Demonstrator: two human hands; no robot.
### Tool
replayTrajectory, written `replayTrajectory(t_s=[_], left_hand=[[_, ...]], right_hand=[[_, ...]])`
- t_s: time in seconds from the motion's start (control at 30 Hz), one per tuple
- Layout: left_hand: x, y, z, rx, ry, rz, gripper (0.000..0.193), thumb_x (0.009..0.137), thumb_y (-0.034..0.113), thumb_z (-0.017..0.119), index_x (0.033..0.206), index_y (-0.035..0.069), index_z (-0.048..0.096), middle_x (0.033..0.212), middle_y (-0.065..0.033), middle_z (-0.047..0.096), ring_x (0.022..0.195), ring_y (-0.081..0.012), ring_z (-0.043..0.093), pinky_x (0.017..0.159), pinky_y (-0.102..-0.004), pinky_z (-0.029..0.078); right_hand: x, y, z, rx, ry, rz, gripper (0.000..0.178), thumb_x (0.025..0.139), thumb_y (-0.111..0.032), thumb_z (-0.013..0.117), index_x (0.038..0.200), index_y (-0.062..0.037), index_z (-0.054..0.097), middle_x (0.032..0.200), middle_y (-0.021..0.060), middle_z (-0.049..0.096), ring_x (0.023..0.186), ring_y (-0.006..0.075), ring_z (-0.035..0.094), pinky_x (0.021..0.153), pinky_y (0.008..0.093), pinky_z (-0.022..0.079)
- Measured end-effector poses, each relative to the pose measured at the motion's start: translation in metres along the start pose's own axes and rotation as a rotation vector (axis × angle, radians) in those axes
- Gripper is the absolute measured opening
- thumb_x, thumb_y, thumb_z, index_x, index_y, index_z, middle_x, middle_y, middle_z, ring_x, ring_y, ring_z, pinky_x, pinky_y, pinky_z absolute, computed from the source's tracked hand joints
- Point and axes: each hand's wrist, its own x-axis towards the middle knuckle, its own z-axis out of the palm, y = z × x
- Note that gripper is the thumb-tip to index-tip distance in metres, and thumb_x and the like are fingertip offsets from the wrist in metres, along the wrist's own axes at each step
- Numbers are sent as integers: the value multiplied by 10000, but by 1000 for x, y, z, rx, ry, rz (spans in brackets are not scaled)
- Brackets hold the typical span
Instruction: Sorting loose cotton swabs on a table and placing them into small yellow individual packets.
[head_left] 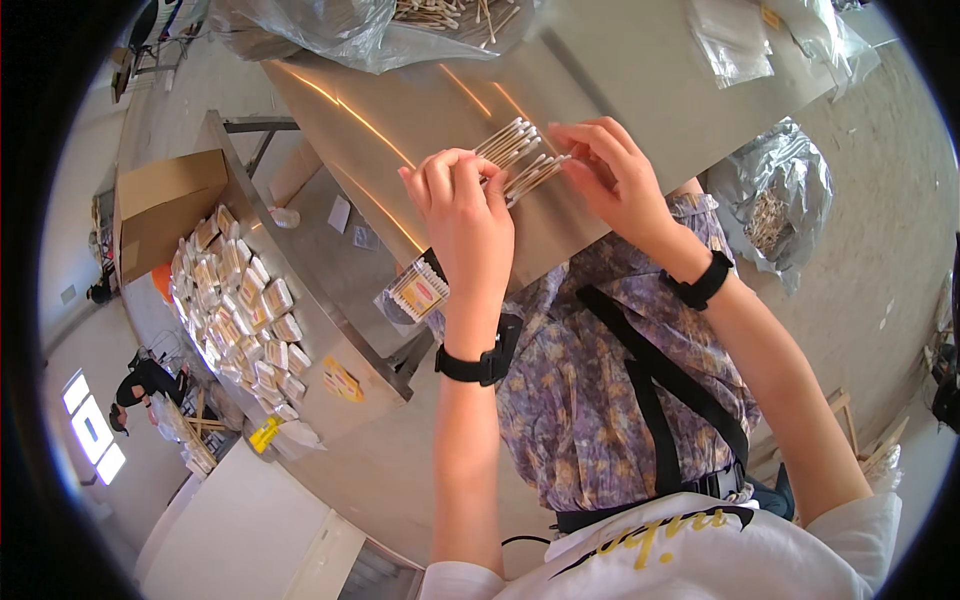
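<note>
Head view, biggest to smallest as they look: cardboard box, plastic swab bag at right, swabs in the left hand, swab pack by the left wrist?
1. Plastic swab bag
2. Cardboard box
3. Held swabs and swab pack: too alike to rank

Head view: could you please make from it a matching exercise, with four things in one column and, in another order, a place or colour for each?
Things:
1. Bundle of cotton swabs
2. Cardboard box
3. Wristbands
4. T-shirt

Places and colours:
A. black, one at each wrist
B. brown, beside the heap of small packs
C. white, on the person's body
D. in the left hand

Right pairs: 1-D, 2-B, 3-A, 4-C
</note>
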Motion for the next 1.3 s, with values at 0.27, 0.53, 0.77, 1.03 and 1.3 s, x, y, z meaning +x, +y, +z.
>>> replayTrajectory(t_s=[0.27, 0.53, 0.77, 1.03, 1.3], left_hand=[[-19, 34, -1, -239, -85, 140, 134, 952, 163, 645, 1035, 75, 590, 1267, -100, 566, 1262, -327, 498, 1153, -557, 287], [-7, 8, 23, 47, -258, 109, 1047, 936, 623, 564, 1542, -120, 145, 1596, -320, 228, 1505, -449, 190, 1207, -555, 203], [-28, 23, 43, 239, -261, 110, 1185, 868, 771, 487, 1516, -166, 158, 1571, -368, 229, 1501, -453, 202, 1201, -566, 208], [-28, 27, 44, 270, -240, 111, 1138, 891, 755, 469, 1511, -159, 198, 1576, -343, 250, 1495, -448, 226, 1192, -574, 219], [-19, 15, 24, 96, -282, 79, 943, 961, 557, 577, 1554, -68, 192, 1590, -260, 301, 1486, -400, 281, 1197, -584, 195]], right_hand=[[-7, -26, -46, -164, -174, -18, 148, 911, -37, 666, 1054, -30, 703, 916, 111, 685, 795, 242, 663, 689, 329, 516], [-79, -5, -218, -629, 166, 352, 203, 974, -36, 584, 1153, -36, 681, 1183, 47, 689, 1072, 168, 641, 938, 316, 503], [-92, 14, -229, -706, 322, 327, 386, 951, -87, 635, 1335, -106, 601, 1363, 68, 608, 1254, 225, 569, 1043, 381, 454], [8, -32, -75, -407, 51, -86, 354, 905, -44, 634, 1257, -45, 594, 1278, 161, 605, 1176, 360, 585, 985, 383, 480], [14, -17, -17, -135, -35, -46, 349, 863, 1, 640, 1207, -51, 613, 1148, 147, 627, 1041, 349, 611, 849, 399, 517]])
